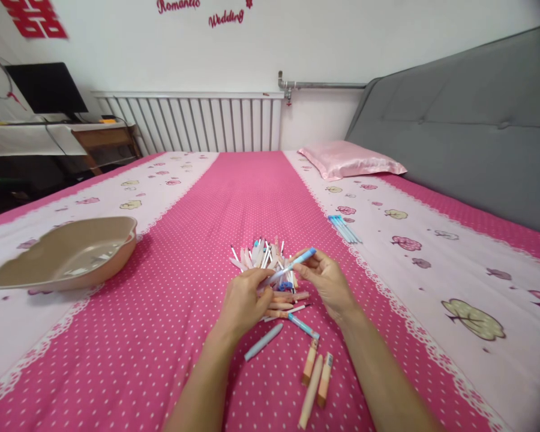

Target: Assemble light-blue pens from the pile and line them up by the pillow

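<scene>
Just below frame centre, the left hand and right hand pinch a blue-ended pen; one row of pens, right of centre, seems done, the central heap of pens apparently left.

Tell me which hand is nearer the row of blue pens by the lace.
Right. The right hand is on the near side of the row, slightly to its left; the left hand is farther left. Neither touches it.
</scene>
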A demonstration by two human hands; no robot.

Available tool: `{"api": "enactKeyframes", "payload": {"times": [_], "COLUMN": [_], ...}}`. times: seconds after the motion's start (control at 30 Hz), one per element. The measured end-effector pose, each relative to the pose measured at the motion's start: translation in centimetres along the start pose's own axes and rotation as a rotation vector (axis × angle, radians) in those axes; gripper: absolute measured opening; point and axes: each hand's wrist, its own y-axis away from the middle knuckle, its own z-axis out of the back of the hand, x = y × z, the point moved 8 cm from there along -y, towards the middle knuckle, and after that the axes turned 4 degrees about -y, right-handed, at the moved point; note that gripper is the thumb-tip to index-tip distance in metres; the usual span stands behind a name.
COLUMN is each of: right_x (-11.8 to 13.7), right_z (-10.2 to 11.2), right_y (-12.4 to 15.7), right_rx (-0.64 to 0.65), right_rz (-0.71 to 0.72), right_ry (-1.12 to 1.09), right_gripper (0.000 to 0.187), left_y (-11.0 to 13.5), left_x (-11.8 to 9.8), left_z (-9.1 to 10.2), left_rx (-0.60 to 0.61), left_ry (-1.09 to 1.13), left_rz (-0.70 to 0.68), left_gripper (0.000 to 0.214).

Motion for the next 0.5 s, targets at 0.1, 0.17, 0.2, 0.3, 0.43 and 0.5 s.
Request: {"api": "enactKeyframes", "payload": {"times": [0.1, 0.17, 0.2, 0.3, 0.43, 0.5], "right_x": [-0.09, -0.09, -0.1, -0.24, -0.47, -0.48], "right_z": [-0.29, -0.45, -0.52, -0.67, -0.87, -0.98], "right_y": [0.02, 0.04, 0.06, 0.12, 0.2, 0.22], "right_rx": [0.032, 0.046, 0.05, 0.057, 0.075, 0.085], "right_rz": [0.009, 0.013, 0.011, -0.012, -0.041, -0.042], "right_ry": [-0.003, -0.011, -0.011, -0.003, -0.009, -0.01], "right_gripper": [0.028, 0.028, 0.029, 0.031, 0.033, 0.033], "left_y": [0.08, 0.12, 0.13, 0.12, 0.07, 0.08], "left_x": [-0.17, -0.26, -0.29, -0.37, -0.49, -0.51], "left_z": [0.0, 0.03, 0.03, 0.03, -0.01, -0.01], "left_rx": [0.002, 0.003, 0.005, 0.008, 0.007, 0.004], "left_ry": [0.001, 0.0, -0.002, -0.012, -0.021, -0.021], "left_rz": [-0.015, -0.021, -0.023, -0.027, -0.04, -0.048], "left_gripper": [0.036, 0.036, 0.036, 0.037, 0.038, 0.038]}}
